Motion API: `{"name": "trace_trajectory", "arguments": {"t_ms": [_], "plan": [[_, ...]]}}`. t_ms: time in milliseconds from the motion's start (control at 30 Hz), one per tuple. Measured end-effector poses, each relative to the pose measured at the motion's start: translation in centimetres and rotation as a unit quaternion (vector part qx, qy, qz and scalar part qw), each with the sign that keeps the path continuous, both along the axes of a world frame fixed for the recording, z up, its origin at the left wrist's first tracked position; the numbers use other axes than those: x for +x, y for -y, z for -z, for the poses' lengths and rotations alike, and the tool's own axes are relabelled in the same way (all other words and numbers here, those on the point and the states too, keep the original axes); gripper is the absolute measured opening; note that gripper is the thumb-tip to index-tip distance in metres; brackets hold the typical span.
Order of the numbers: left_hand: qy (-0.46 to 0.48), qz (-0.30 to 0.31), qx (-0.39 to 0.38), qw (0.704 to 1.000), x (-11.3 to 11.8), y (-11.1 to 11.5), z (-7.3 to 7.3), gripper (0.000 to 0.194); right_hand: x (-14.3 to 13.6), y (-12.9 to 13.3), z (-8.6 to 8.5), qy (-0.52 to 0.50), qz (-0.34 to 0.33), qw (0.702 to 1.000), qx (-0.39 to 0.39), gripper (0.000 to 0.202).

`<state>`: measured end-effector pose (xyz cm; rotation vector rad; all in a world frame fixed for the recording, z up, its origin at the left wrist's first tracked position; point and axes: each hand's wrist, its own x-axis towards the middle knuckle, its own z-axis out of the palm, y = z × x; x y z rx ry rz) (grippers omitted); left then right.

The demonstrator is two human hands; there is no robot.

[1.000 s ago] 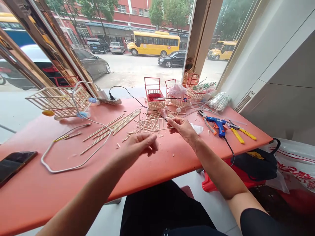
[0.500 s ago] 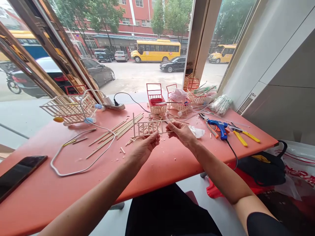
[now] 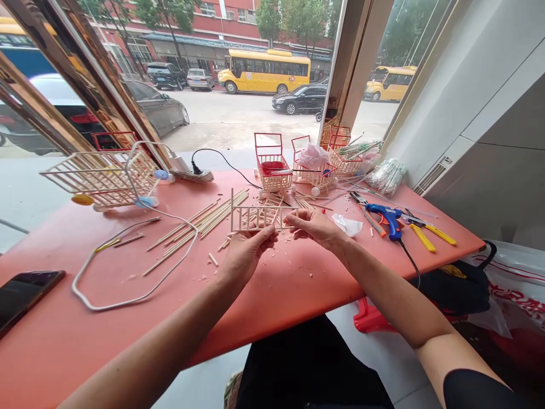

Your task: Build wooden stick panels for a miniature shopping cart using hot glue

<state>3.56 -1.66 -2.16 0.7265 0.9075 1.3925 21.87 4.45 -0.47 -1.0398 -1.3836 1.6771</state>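
A small ladder-like frame of thin wooden sticks (image 3: 255,218) is held up above the middle of the table, with one longer stick standing upright at its left end. My left hand (image 3: 251,250) is closed on its lower rail, thumb on top. At the right end, my right hand (image 3: 315,227) pinches the frame; its fingers cover that end, so I cannot make out how the sticks join there. Behind and below it lie a heap of short cut sticks (image 3: 276,205) and a bundle of long sticks (image 3: 221,213).
Mini stick carts stand at the back, including a red-rimmed cart (image 3: 272,176) and a larger cart (image 3: 102,176) at left. On the right lie a blue glue gun (image 3: 387,218) and yellow-handled pliers (image 3: 430,233). A white cable (image 3: 128,307) loops near a phone (image 3: 29,289).
The head view has shifted and tilted slightly, so the table and street appear displaced. Both hands keep their grip on the stick frame, with little movement.
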Motion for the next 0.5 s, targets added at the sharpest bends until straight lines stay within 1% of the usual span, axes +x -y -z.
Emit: {"name": "trace_trajectory", "arguments": {"t_ms": [100,200,367,500], "plan": [[-0.003,-0.004,0.004,1.0,-0.26,-0.03,0.26,0.037,-0.04,-0.32,0.37,0.011,-0.018,1.0,0.005,0.059],[-0.011,-0.009,0.009,1.0,-0.12,0.11,0.2,0.036,-0.2,-0.43,0.56,0.006,-0.036,0.999,0.009,0.058],[-0.026,-0.006,0.001,1.0,0.43,0.49,-0.11,0.036,-0.38,-0.22,0.31,0.015,-0.037,0.999,0.014,0.055],[-0.038,-0.003,-0.008,0.999,0.5,0.69,-0.16,0.037,-0.23,-0.03,0.46,0.019,-0.048,0.998,0.038,0.051]]}}
